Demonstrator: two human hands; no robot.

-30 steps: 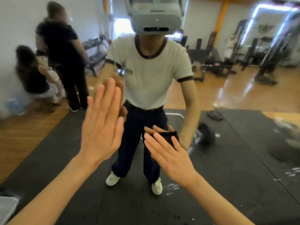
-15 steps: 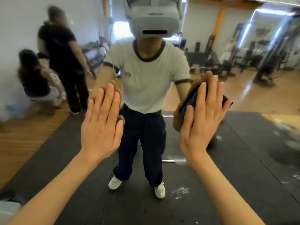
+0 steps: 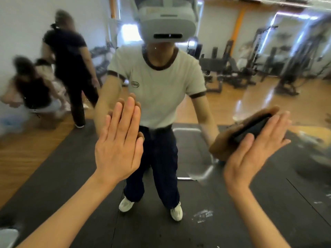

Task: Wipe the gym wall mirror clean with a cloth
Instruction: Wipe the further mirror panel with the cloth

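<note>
The wall mirror [image 3: 250,203] fills the whole view and shows my own reflection. My left hand [image 3: 119,144] lies flat against the glass at centre left, fingers straight and together, holding nothing. My right hand [image 3: 250,149] presses a dark cloth [image 3: 250,129] flat onto the mirror at the right, fingers pointing up and to the right. Only the cloth's edge shows past my fingers; the rest is under my palm. White smears [image 3: 202,215] mark the glass low down, to the right of my reflected shoes.
Reflected in the mirror: two people [image 3: 68,68] at the left by a white wall, weight machines and benches [image 3: 232,72] at the back right, wooden floor and black mats. A pale object [image 3: 7,237] sits at the bottom left corner.
My right hand has swept the cloth from low centre up and then out to the right across the glass. My left hand has stayed flat in about the same spot.
</note>
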